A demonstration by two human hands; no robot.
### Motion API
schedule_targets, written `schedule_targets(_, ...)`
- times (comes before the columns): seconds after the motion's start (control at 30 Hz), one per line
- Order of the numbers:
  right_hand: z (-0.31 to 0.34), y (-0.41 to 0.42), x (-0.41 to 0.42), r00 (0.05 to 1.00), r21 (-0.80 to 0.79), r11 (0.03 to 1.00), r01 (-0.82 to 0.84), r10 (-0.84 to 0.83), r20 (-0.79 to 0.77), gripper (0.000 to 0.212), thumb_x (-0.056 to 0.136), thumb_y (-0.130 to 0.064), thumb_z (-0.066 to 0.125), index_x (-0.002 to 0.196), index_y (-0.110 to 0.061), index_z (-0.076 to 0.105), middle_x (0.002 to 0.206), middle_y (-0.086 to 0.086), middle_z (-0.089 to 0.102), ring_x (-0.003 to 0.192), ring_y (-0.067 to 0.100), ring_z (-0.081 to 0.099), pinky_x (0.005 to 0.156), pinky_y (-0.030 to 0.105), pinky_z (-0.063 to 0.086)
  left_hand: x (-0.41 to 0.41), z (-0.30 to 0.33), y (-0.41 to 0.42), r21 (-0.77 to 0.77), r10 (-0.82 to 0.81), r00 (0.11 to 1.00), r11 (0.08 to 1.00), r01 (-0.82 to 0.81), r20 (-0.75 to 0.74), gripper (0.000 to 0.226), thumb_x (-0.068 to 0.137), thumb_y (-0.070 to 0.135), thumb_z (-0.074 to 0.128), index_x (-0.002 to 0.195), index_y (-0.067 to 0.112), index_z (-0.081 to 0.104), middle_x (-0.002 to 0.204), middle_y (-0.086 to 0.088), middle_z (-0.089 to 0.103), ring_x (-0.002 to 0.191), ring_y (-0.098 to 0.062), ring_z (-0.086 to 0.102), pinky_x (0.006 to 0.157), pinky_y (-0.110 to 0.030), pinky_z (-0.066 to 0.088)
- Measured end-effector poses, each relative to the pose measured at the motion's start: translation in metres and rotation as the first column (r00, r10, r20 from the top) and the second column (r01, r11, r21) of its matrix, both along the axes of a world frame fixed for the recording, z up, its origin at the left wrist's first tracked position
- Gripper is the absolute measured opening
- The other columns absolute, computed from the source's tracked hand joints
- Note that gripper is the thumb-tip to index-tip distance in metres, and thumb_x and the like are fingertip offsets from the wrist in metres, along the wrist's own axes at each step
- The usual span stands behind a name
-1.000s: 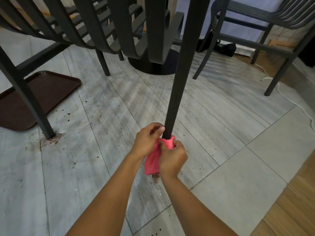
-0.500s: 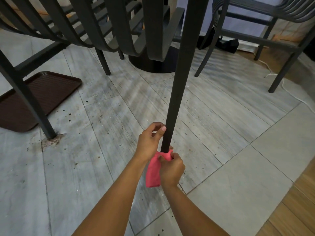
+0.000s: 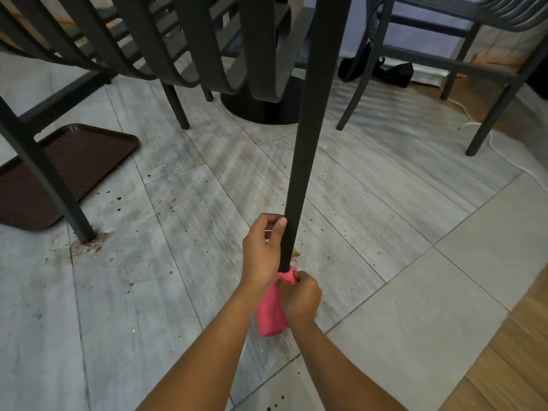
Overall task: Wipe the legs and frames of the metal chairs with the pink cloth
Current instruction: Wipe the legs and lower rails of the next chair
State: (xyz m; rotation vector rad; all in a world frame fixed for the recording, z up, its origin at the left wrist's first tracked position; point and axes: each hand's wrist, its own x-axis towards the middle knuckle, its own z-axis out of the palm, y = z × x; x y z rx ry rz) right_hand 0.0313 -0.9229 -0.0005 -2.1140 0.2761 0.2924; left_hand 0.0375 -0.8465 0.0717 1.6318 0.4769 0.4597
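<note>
A dark metal chair leg (image 3: 305, 149) runs from the top centre down to the floor in front of me. My left hand (image 3: 262, 250) grips this leg just above its foot, thumb pressed on its front. Below it, my right hand (image 3: 301, 298) is shut on the pink cloth (image 3: 271, 312), which wraps the bottom end of the leg and hangs down toward the floor. The leg's foot is hidden by the cloth and hands. The chair's curved slats (image 3: 189, 46) hang overhead.
Another leg of the same chair (image 3: 44, 173) stands at the left, beside a brown tray (image 3: 74, 161) on the floor. A round table base (image 3: 261, 105) sits behind. A second metal chair (image 3: 462, 63) is at right, with a white cable (image 3: 504, 155) and black bag (image 3: 391, 72).
My right hand with the pink cloth has slid down the leg to its foot. My left hand stays on the leg above it.
</note>
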Motion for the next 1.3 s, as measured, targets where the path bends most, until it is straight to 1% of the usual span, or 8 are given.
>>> schedule_targets(0.1,0.000,-0.009,-0.004,0.998,-0.015,0.998,-0.066,0.066,-0.018,0.015,0.088,-0.018,0.062,0.098,-0.009,0.070,0.080,0.003,0.069,0.066,0.011,0.059,0.047,0.009,0.036,-0.002,0.000,-0.002,0.018,0.013,1.000,1.000,-0.013,0.003,0.004,0.092,0.034,0.054,0.092,0.031,0.057,0.094,0.009,0.064,0.092,-0.012,0.063,0.080,-0.035,0.056)
schedule_targets(0.23,0.002,-0.023,-0.008,0.994,0.002,0.995,-0.101,0.101,-0.031,0.016,0.089,-0.017,0.060,0.101,-0.012,0.070,0.076,-0.002,0.066,0.065,0.008,0.059,0.049,0.010,0.039,-0.008,-0.001,-0.007,0.074,0.022,1.000,0.997,-0.021,-0.016,0.025,0.084,0.031,0.065,0.107,0.023,0.060,0.100,0.010,0.064,0.093,-0.004,0.061,0.070,-0.008,0.049)
schedule_targets(0.43,0.012,-0.044,-0.009,0.988,-0.013,0.988,-0.153,0.153,0.022,0.028,0.083,-0.012,0.065,0.111,-0.017,0.068,0.082,-0.005,0.069,0.071,0.009,0.063,0.063,0.019,0.051,-0.005,-0.012,-0.011,0.196,0.103,0.988,0.978,-0.078,-0.117,0.053,0.073,0.035,0.076,0.119,0.014,0.059,0.115,0.002,0.063,0.098,-0.009,0.059,0.078,-0.018,0.049)
schedule_targets(0.63,0.019,-0.048,0.000,0.978,-0.035,0.983,-0.181,0.184,0.096,0.021,0.083,-0.010,0.065,0.103,-0.012,0.069,0.083,0.005,0.072,0.072,0.016,0.068,0.069,0.035,0.057,-0.002,-0.010,-0.009,0.221,0.132,0.980,0.970,-0.097,-0.148,0.034,0.070,0.029,0.079,0.097,0.011,0.070,0.088,0.001,0.072,0.076,-0.005,0.066,0.062,-0.006,0.046)
schedule_targets(0.83,0.015,-0.022,0.009,0.980,0.129,0.978,-0.166,0.150,0.128,0.016,0.092,-0.014,0.056,0.085,-0.013,0.071,0.072,0.002,0.070,0.064,0.010,0.064,0.060,0.021,0.052,-0.001,-0.005,-0.006,0.267,0.127,0.978,0.960,-0.080,-0.164,0.026,0.069,0.030,0.081,0.086,0.015,0.070,0.068,0.016,0.063,0.060,0.012,0.058,0.054,0.000,0.042)
schedule_targets(1.03,-0.004,-0.007,0.012,0.999,0.320,0.948,-0.001,-0.010,0.033,0.023,0.094,-0.006,0.052,0.079,0.008,0.064,0.063,0.007,0.062,0.047,0.000,0.052,0.046,0.011,0.042,-0.002,-0.009,-0.006,0.318,0.149,0.971,0.944,-0.084,-0.189,0.024,0.070,0.039,0.079,0.083,0.021,0.068,0.067,0.017,0.064,0.062,0.009,0.061,0.058,-0.014,0.052)
schedule_targets(1.1,-0.005,-0.006,0.011,0.999,0.286,0.958,-0.005,-0.011,0.053,0.023,0.094,-0.005,0.052,0.080,0.010,0.062,0.061,0.005,0.058,0.044,0.000,0.050,0.044,0.010,0.038,-0.002,-0.010,-0.006,0.337,0.163,0.968,0.937,-0.091,-0.193,0.026,0.070,0.040,0.078,0.083,0.020,0.068,0.070,0.015,0.066,0.065,0.004,0.063,0.059,-0.020,0.055)
schedule_targets(1.3,-0.004,-0.004,0.006,0.976,-0.026,0.994,-0.103,0.106,0.190,0.018,0.085,-0.005,0.057,0.070,-0.014,0.056,0.057,-0.009,0.052,0.047,0.001,0.045,0.043,0.012,0.031,0.000,-0.006,-0.008,0.381,0.178,0.962,0.920,-0.089,-0.206,0.029,0.072,0.041,0.077,0.084,0.016,0.068,0.069,0.012,0.065,0.064,-0.002,0.063,0.060,-0.022,0.054)
